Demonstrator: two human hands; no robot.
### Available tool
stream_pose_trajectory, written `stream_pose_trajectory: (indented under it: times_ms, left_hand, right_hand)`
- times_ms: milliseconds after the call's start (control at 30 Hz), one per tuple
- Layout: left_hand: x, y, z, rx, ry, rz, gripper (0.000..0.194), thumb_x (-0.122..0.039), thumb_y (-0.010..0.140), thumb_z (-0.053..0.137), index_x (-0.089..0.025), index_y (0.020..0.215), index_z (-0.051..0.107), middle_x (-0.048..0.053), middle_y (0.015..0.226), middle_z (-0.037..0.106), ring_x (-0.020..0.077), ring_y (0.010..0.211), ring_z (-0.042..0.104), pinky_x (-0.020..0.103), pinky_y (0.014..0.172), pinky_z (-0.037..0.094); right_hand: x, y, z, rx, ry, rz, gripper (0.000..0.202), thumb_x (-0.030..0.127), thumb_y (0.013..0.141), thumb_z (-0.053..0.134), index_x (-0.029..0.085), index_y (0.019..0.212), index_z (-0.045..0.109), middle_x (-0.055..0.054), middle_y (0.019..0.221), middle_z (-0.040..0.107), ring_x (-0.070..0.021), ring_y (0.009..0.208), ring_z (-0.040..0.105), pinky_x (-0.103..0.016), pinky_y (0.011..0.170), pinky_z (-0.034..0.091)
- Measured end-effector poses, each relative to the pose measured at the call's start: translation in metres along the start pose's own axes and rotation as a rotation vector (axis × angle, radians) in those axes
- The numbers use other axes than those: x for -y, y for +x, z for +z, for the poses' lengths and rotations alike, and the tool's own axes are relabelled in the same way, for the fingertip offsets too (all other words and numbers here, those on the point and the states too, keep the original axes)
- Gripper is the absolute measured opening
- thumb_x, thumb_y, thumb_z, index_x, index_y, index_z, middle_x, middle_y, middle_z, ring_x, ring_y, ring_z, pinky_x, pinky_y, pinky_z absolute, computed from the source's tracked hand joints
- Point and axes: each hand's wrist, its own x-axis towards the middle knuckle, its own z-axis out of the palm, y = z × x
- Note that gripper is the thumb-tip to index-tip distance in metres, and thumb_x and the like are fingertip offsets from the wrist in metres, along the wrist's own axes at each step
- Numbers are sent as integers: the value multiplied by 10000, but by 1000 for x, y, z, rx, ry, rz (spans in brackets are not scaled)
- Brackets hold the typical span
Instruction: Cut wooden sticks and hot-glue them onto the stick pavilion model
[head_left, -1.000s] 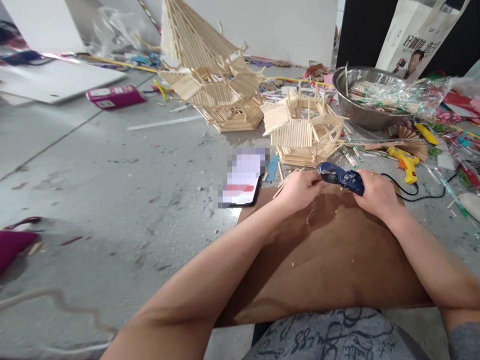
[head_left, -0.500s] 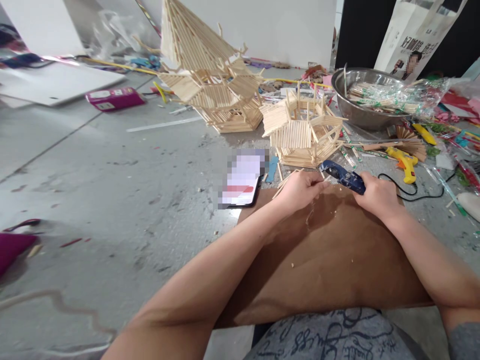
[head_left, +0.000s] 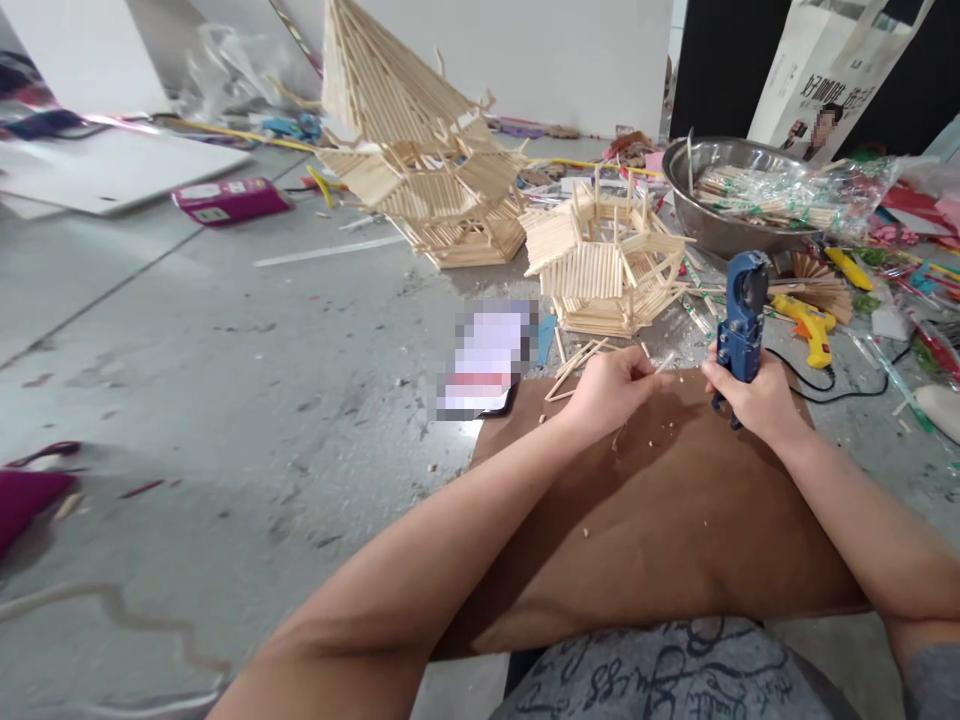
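My left hand (head_left: pixel 611 385) is closed in a pinch over the far edge of the brown mat (head_left: pixel 675 520), with a short wooden stick (head_left: pixel 666 362) poking out past the fingertips. A blue hand cutter (head_left: pixel 741 330) stands upright in my right hand (head_left: pixel 765 395), its hooked jaw up and away from the stick. Several loose wooden sticks (head_left: pixel 574 368) lie just beyond my left wrist. Behind them sits a small hexagonal stick model (head_left: pixel 600 265). Tiny cut bits are scattered over the mat.
A taller stick tower (head_left: pixel 427 150) stands behind. At the right are a metal bowl (head_left: pixel 712 235) full of sticks, a yellow glue gun (head_left: pixel 814 330) and its black cord. A phone (head_left: pixel 484 350) lies left of the hands; a purple pack (head_left: pixel 229 200) lies farther left.
My right hand has swung the cutter from pointing left at the stick to upright, farther right. My left hand has shifted slightly right, uncovering more of the loose sticks.
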Motion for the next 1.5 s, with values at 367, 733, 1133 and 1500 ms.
stream_pose_trajectory:
  times_ms: [367,733,1133,1500]
  left_hand:
    - [-9,-11,10,165,-5,75,276,-379,712,571,-148,565,535,-32,524,515,74,501,435,196,488,322]
    - [-5,-7,9,207,-374,-77,159,-287,778,502,-143,729,548,3,632,611,61,407,503,182,418,384]
    - [-3,-7,9,35,-402,-38,152,-270,793,488,-155,705,535,-30,524,553,60,430,519,185,468,428]
    - [0,-6,9,17,-372,-2,133,-267,780,495,-156,714,523,0,640,611,71,458,545,204,483,448]
  right_hand:
    - [13,-7,13,50,260,106,266,361,604,662,177,771,566,-25,697,627,-160,619,586,-330,627,494]
    - [6,-4,5,51,-170,-97,230,314,723,529,182,912,519,-73,849,630,-211,783,598,-381,746,462]
    - [-7,-4,10,71,-749,-273,446,215,691,482,138,1126,420,-146,943,600,-287,863,576,-404,728,451]
    - [-6,-5,10,102,-762,-275,444,226,703,485,107,1128,439,-162,962,611,-285,858,588,-396,732,452]
